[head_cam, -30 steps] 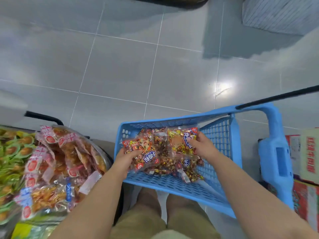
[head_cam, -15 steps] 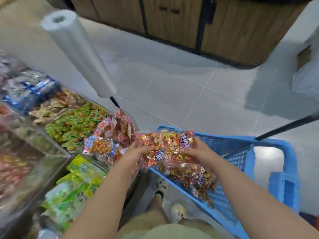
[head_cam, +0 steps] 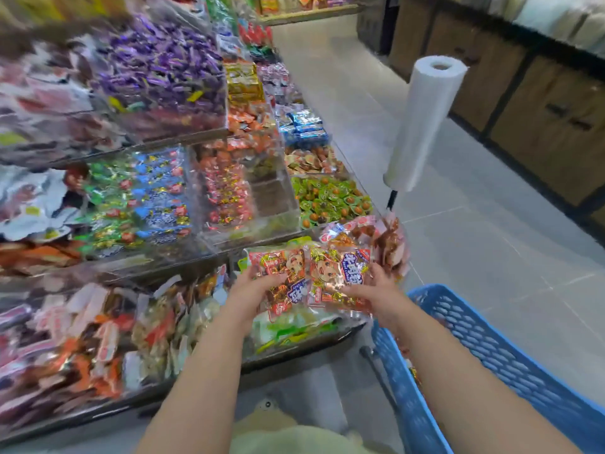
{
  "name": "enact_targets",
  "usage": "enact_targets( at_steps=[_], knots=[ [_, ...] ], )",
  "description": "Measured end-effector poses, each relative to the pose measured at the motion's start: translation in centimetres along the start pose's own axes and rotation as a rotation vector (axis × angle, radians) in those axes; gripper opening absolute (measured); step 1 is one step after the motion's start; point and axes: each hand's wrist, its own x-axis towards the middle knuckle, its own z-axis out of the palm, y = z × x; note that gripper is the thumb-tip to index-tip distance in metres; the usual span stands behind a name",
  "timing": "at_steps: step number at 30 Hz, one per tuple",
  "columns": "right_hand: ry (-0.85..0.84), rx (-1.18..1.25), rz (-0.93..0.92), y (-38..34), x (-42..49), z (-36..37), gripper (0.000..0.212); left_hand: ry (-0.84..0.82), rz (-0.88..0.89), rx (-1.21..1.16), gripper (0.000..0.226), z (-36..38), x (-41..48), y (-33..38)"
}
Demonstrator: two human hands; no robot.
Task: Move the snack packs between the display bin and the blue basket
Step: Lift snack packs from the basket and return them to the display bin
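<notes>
Above the shelf's front edge we carry red and gold foil snack packs (head_cam: 309, 278), left hand (head_cam: 253, 290) and right hand (head_cam: 376, 290) each pinching some. We judge this the return step from the blue slatted plastic basket (head_cam: 491, 348); next we lower them into the clear display bin (head_cam: 278, 211).

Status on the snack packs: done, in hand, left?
Done: a batch is lifted out of the blue basket. In hand: left hand and right hand each hold snack packs over the display bins. Left: release them there; whether more remain in the basket cannot be told.
</notes>
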Motion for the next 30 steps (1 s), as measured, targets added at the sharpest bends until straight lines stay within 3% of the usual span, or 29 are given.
enact_targets(
  at_steps=[2,4,6,9,14,18,21,24,30],
  knots=[
    [-0.027,-0.11,0.011,-0.6,1.4,3.6,0.094,0.057,0.035,-0.015,0.076,-3.7,-0.4,0.9],
    [-0.094,-0.134,0.007,-1.4,2.4,7.5,0.094,0.106,0.064,-0.044,0.066,-7.4,-0.6,2.0],
    [-0.163,-0.107,-0.032,-1.9,3.6,11.3,0.067,0.152,0.092,-0.043,0.062,-10.9,-0.8,3.3],
    [-0.154,-0.083,-0.084,-2.7,5.0,17.1,0.04,0.208,0.114,-0.022,0.085,-16.1,-0.3,5.8],
    [-0.082,0.008,-0.085,-3.6,7.1,23.9,0.042,0.231,0.197,-0.027,0.063,-23.0,1.6,9.6],
    [0.056,0.219,-0.141,-4.5,8.4,25.3,0.035,0.186,0.238,-0.037,0.05,-25.2,3.6,11.7],
    [0.119,0.247,-0.202,-5.9,9.1,24.8,0.025,0.158,0.245,-0.048,0.048,-25.1,4.7,12.9],
    [0.167,0.258,-0.229,-7.7,10.2,23.9,0.029,0.128,0.261,-0.042,0.052,-24.4,6.2,13.6],
    [0.261,-0.079,-0.283,-11.5,13.4,21.8,0.041,0.137,0.275,-0.108,0.067,-22.6,9.3,14.9]
  ],
)
